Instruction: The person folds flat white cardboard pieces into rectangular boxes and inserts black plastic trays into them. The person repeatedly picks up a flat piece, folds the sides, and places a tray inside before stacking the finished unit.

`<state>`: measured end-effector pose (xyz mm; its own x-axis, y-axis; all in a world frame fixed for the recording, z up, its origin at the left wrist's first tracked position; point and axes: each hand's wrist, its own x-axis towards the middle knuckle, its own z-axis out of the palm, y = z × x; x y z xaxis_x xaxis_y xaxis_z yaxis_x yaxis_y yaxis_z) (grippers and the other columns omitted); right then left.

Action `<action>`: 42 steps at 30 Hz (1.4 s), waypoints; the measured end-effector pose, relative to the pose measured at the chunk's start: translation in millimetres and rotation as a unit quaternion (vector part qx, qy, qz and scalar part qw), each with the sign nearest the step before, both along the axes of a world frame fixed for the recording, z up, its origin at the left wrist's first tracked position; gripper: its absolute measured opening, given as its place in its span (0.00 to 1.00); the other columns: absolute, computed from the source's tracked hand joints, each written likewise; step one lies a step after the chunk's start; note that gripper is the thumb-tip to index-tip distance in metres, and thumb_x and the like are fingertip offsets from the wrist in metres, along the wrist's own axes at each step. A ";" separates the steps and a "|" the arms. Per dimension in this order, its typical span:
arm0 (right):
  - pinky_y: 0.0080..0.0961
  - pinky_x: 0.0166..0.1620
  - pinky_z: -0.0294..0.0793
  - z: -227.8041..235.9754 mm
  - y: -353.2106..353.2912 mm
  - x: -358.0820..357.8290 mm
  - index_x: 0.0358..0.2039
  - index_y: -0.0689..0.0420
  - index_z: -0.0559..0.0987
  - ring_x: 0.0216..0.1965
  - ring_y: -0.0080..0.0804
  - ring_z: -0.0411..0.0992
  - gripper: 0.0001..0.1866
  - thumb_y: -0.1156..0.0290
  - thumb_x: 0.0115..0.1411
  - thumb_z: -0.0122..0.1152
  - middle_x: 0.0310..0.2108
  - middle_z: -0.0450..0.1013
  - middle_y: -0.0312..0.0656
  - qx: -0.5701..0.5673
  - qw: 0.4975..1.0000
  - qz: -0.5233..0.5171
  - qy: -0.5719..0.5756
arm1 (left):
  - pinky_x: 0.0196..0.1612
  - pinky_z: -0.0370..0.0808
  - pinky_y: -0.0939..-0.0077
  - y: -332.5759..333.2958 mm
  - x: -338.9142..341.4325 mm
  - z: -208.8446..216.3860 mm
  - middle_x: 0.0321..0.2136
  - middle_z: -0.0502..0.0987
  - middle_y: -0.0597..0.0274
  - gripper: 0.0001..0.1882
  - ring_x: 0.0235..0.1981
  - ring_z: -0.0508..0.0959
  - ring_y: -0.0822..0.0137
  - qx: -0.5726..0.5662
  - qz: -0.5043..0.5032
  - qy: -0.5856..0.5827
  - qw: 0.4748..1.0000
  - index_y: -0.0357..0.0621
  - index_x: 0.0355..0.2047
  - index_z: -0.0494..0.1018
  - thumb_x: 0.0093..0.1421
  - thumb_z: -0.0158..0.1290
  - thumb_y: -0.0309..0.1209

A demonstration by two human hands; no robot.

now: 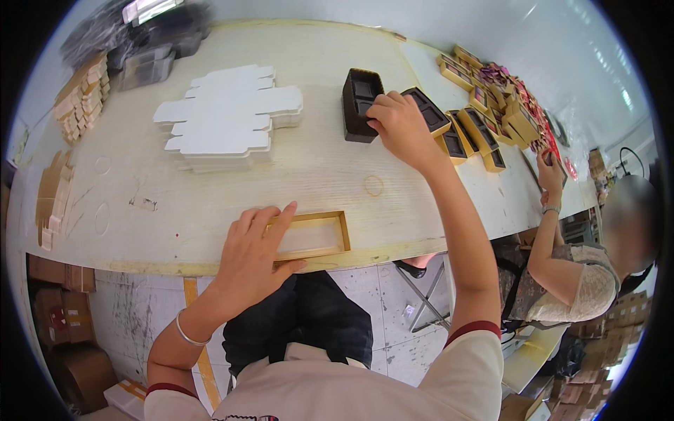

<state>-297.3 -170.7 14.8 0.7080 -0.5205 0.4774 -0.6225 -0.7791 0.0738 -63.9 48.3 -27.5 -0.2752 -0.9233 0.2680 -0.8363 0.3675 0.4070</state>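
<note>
An open gold box (345,235) lies at the table's front edge, its pale inside facing up. My left hand (254,242) grips its left end, fingertips along the far wall and thumb at the near side. Farther off to the right, a stack of black plastic trays (359,119) with square hollows stands on the table. My right hand (404,126) reaches to the stack's right side, fingers bent and pinching at the top tray's edge; the exact contact is partly hidden. Just right of that hand sits a gold box with a black tray (430,112) in it.
Flat white box blanks (228,112) are piled left of centre. Folded cartons (84,95) line the far left. Gold boxes (477,130) crowd the right side. A co-worker's hand (551,175) works there. A rubber band (373,185) lies mid-table.
</note>
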 end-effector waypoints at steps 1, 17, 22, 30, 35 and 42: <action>0.30 0.42 0.64 3.8 -2.1 -0.4 0.26 0.58 0.77 0.37 0.35 0.68 0.05 0.75 0.50 0.66 0.29 0.72 0.36 0.008 1.000 -0.005 0.011 | 0.54 0.63 0.60 0.9 2.9 -0.6 0.49 0.67 0.52 0.41 0.51 0.65 0.53 0.004 0.005 0.010 1.000 0.40 0.61 0.61 0.49 0.64 0.40; 0.17 0.36 0.68 43.9 133.1 -25.7 0.30 0.56 0.74 0.30 0.18 0.67 0.09 0.67 0.59 0.63 0.26 0.69 0.30 0.525 0.662 0.160 -0.510 | 0.50 0.67 0.61 11.2 21.4 3.9 0.51 0.70 0.56 0.44 0.47 0.69 0.51 0.019 0.043 0.056 0.997 0.46 0.61 0.60 0.44 0.67 0.37; 0.23 0.31 0.78 -11.4 168.7 -16.7 0.30 0.59 0.74 0.26 0.25 0.74 0.11 0.66 0.66 0.52 0.27 0.76 0.40 0.720 0.482 0.057 -0.497 | 0.46 0.72 0.64 3.8 19.8 -1.9 0.50 0.70 0.56 0.45 0.45 0.74 0.48 0.085 0.005 0.145 0.986 0.51 0.62 0.58 0.45 0.67 0.33; 0.24 0.32 0.76 -41.2 167.0 2.5 0.43 0.59 0.75 0.29 0.26 0.72 0.10 0.71 0.62 0.58 0.28 0.72 0.36 0.601 0.682 -0.035 -0.414 | 0.49 0.71 0.63 -15.0 28.4 -0.9 0.58 0.62 0.53 0.39 0.50 0.72 0.52 0.072 -0.059 0.106 0.990 0.49 0.60 0.64 0.45 0.66 0.30; 0.33 0.33 0.71 -29.2 162.7 9.9 0.57 0.56 0.68 0.30 0.42 0.69 0.29 0.74 0.53 0.63 0.30 0.66 0.44 0.285 0.950 0.121 -0.036 | 0.62 0.62 0.58 -21.1 30.3 5.9 0.64 0.55 0.50 0.42 0.61 0.59 0.44 0.048 -0.119 0.074 0.989 0.49 0.61 0.64 0.45 0.67 0.42; 0.35 0.35 0.69 -13.8 159.6 22.3 0.55 0.61 0.70 0.29 0.45 0.69 0.26 0.76 0.54 0.61 0.28 0.69 0.45 0.350 0.919 0.178 -0.048 | 0.60 0.63 0.51 -15.2 19.7 0.3 0.62 0.57 0.47 0.43 0.59 0.59 0.38 0.005 -0.077 0.039 0.996 0.52 0.61 0.64 0.45 0.64 0.52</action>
<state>-275.1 -11.1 1.0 0.8643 -0.4681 0.1838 -0.2973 -0.7704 -0.5640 -44.2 33.1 -27.2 -0.3920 -0.8744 0.2861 -0.7360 0.4846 0.4727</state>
